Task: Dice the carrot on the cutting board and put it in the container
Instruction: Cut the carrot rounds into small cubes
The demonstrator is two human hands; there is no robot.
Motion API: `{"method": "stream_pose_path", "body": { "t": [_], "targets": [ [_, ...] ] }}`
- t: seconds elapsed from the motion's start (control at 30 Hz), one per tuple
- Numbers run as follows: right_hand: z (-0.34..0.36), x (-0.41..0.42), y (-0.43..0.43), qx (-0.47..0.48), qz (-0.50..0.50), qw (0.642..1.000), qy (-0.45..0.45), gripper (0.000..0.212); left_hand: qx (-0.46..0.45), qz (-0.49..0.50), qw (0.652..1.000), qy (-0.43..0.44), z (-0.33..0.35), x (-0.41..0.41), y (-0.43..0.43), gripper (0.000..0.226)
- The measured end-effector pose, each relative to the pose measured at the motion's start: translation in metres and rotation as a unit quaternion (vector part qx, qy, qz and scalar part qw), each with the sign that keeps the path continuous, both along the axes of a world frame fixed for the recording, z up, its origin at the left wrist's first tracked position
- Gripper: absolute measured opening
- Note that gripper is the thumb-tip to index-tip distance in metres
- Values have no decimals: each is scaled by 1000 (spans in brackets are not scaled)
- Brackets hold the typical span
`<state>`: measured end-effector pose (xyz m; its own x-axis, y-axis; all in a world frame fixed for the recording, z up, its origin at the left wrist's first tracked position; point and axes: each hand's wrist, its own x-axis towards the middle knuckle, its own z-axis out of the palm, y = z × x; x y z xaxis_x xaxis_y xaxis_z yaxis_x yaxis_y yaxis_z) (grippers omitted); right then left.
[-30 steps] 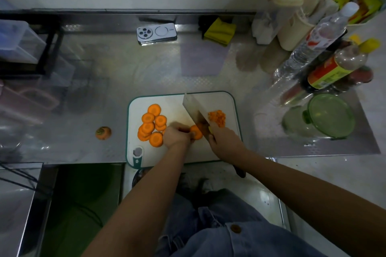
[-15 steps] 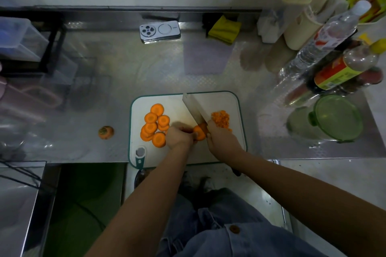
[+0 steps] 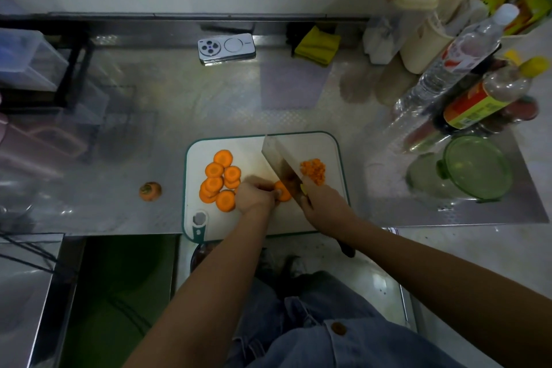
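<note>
A white cutting board (image 3: 298, 143) with a green rim lies on the steel counter. Several round carrot slices (image 3: 219, 181) lie on its left half. A small heap of diced carrot (image 3: 313, 171) sits on its right half. My left hand (image 3: 255, 196) pinches one carrot slice (image 3: 282, 190) flat on the board. My right hand (image 3: 324, 203) grips the handle of a cleaver (image 3: 280, 163), whose broad blade stands right against that slice. A green round container (image 3: 475, 170) stands to the right of the board.
A carrot top (image 3: 150, 190) lies on the counter left of the board. A phone (image 3: 226, 48) and a yellow cloth (image 3: 317, 45) lie at the back. Bottles (image 3: 454, 69) crowd the right. Clear plastic boxes (image 3: 27, 60) stand at the left.
The view has shifted slightly. Both hands stay on the same slice, and the cleaver blade keeps working at it with little change in place.
</note>
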<state>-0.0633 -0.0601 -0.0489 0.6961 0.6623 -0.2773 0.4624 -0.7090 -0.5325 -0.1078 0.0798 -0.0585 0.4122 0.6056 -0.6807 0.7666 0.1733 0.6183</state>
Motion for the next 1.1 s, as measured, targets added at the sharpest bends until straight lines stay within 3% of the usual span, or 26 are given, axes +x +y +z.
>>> {"method": "stream_pose_path", "body": {
  "t": [0.3,0.73,0.93,1.1],
  "targets": [
    [-7,-10,-9,-40,5,999,-1,35,-14,21,1000,-3,-2,0,-1,14],
    [-3,3,20,18,-34,999,-20,26,41,-23,999,15,-1,-1,0,22],
    [1,0,7,7,0,1000,-14,22,51,-18,998,15,0,-2,-2,21],
    [-2,-7,-8,-9,17,1000,-5,41,47,-11,999,2,-5,-2,-3,20]
  ]
}}
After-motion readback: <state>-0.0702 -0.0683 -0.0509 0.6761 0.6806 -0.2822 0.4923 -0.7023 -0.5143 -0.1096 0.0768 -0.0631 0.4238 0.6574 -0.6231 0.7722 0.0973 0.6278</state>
